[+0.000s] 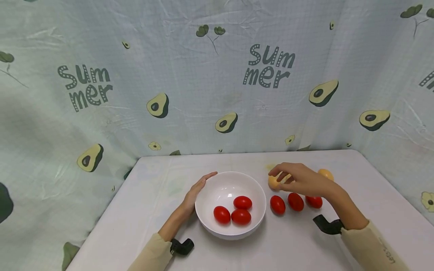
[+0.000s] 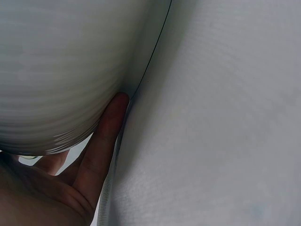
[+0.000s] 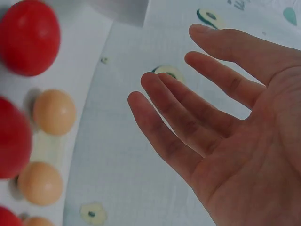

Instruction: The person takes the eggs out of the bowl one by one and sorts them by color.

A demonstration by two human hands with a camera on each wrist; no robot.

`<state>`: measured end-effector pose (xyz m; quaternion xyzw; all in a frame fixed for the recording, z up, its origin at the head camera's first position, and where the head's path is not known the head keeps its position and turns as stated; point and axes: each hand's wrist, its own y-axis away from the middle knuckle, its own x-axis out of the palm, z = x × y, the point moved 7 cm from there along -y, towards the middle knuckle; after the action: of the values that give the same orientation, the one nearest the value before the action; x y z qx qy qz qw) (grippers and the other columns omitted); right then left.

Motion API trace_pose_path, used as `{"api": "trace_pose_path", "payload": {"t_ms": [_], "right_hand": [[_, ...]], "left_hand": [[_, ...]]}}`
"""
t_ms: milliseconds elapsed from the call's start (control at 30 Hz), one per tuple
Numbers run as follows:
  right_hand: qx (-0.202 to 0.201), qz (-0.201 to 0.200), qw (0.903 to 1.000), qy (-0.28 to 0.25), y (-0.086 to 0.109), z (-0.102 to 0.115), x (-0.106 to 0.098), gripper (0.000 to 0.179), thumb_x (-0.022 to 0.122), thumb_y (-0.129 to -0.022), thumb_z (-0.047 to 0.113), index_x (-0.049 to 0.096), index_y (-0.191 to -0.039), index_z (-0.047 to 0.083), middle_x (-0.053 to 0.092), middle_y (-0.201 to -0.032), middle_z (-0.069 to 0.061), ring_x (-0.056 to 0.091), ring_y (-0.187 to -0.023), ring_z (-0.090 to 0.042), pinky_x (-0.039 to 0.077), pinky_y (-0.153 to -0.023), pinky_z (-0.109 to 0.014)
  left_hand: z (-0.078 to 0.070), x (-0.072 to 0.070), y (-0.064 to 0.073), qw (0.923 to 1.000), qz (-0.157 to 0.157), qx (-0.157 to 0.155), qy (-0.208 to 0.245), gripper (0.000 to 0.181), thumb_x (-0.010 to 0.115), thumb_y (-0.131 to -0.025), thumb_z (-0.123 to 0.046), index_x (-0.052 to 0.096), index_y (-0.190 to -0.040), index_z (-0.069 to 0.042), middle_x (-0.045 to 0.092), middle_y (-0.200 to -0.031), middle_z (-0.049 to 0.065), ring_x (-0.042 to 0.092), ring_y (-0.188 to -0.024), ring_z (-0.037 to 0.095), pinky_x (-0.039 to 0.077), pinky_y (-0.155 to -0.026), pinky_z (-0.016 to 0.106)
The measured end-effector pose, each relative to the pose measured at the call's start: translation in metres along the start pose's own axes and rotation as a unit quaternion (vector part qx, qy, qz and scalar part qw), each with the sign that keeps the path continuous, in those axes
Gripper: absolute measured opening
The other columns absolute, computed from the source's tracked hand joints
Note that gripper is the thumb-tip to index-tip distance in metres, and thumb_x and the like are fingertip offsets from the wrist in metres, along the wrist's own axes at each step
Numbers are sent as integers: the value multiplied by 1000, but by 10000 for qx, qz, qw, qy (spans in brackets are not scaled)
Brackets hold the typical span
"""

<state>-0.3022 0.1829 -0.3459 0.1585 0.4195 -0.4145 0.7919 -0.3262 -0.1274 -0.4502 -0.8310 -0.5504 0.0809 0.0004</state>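
Note:
A white bowl [image 1: 211,184] stands on the table with three glossy red egg-shaped objects [image 1: 242,202] inside. My left hand [image 1: 193,194] rests against the bowl's left side. In the left wrist view its extended fingers [image 2: 106,127] touch the curved outer wall. My right hand [image 1: 301,180] is over the table right of the bowl, its fingers loosely bent, with nothing held. Below it, three more red egg-shaped objects [image 1: 295,202] form a row. Tan egg-like objects [image 1: 326,174] lie behind them, one partly covered by the right fingers. The right wrist view shows several tan ones [image 3: 54,112].
The white tabletop [image 1: 162,177] ends at a back edge just behind the tan objects. A pale curtain [image 1: 190,86] printed with avocados and lettering hangs behind and on both sides. Black wrist straps [image 1: 328,226] sit on both forearms, near the sleeves.

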Motion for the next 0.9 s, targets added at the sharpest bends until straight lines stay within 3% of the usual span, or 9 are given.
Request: {"api": "trace_pose_path", "payload": {"t_ms": [133,267,533,900], "right_hand": [[8,171,9998,-34,-17,14,7,37,73,-96,22,64,-131,16,69,-126,-4,68,-111,-20,62,-88,-30],[-69,417,9991,-17,-33,29,16,39,73,-96,21,63,-133,13,68,-127,-9,68,-111,-20,63,-90,-34],[-451,914,9947,127,-68,60,40,38,74,-95,18,65,-132,12,69,-128,-8,68,-109,-17,61,-91,-32],[-709,1671,9825,415,-107,92,77,38,74,-94,18,67,-131,13,72,-123,-6,69,-106,-13,60,-88,-27]], "left_hand": [[-1,0,0,10000,-21,14,-24,56,19,-113,-39,37,-160,-15,34,-169,7,32,-156,30,39,-114,15],[-1,0,0,9999,-9,70,-73,57,19,-113,-40,37,-160,-14,34,-169,7,33,-156,30,40,-113,14],[-1,0,1,9999,-83,-99,-86,55,19,-113,-42,40,-159,-21,37,-167,1,37,-154,26,43,-108,11],[2,-2,0,9997,-122,-189,18,57,19,-113,-43,40,-160,-18,34,-168,8,43,-148,35,49,-100,13]]}}
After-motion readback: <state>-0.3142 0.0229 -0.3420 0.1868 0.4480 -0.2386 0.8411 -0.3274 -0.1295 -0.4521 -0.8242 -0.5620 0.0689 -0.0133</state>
